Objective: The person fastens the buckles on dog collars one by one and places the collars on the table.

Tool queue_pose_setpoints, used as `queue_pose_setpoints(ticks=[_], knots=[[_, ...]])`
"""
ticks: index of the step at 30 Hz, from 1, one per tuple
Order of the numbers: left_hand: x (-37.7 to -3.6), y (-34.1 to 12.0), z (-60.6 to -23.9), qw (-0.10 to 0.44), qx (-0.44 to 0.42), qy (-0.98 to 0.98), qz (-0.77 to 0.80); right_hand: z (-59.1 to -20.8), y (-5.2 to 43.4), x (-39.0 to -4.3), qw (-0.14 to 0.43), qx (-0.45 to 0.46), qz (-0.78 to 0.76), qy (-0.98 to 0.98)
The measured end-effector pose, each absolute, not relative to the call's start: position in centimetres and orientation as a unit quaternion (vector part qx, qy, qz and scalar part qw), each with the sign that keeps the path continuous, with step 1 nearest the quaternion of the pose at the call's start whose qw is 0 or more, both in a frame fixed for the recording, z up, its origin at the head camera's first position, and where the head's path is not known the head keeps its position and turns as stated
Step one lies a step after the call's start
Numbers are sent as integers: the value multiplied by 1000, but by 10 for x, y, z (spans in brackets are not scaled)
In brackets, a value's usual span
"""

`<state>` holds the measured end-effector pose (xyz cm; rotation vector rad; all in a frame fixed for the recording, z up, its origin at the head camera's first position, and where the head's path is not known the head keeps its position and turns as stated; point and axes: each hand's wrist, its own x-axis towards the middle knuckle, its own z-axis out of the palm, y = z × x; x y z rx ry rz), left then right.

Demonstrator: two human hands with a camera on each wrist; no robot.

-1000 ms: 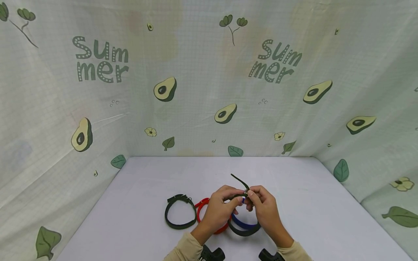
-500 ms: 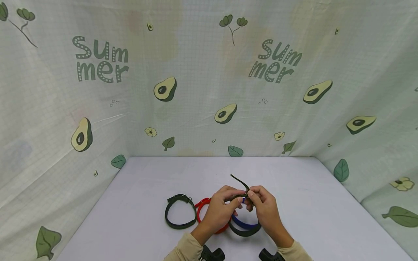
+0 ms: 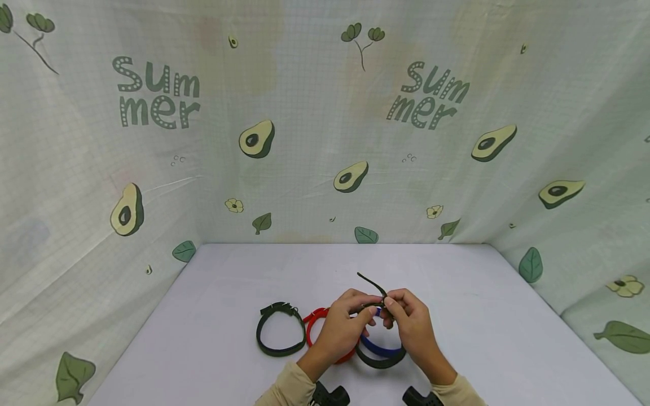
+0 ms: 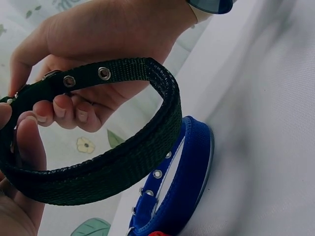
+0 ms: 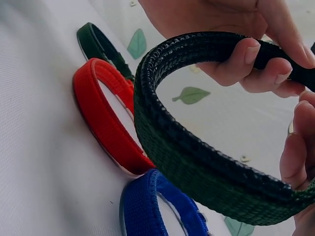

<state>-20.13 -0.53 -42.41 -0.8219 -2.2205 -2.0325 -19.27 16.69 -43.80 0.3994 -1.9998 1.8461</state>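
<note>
Pinching a dark green collar [image 3: 378,356] at its buckle end, we hold it raised in the lower centre of the head view so the loop hangs free and the loose strap tip [image 3: 369,282] sticks up. Our left hand [image 3: 341,329] curls round the strap with thumb and fingers; our right hand [image 3: 412,324] pinches the other side, steadying the fastening between them. Beneath, on the white table [image 3: 213,316], lie a blue collar [image 3: 378,348], a red collar [image 3: 312,327] and, further left, another dark collar [image 3: 276,330]

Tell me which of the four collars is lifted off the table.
The dark green collar between both hands: the left hand and right hand pinch it near its buckle. The other dark green, red and blue collars lie flat.
</note>
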Motion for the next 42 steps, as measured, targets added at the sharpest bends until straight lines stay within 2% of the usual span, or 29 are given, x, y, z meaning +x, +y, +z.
queue_pose_setpoints(ticks=[14,20,42], knots=[[-204,-5,-427,16,-264,-718,-643,-434,168,-191,174,169,669,-702],[-204,-6,-427,24,-258,-727,-636,-433,169,-190,185,188,656,-707],[-204,-6,-425,28,-247,-735,-631,-433,169,-189,180,176,652,-715]])
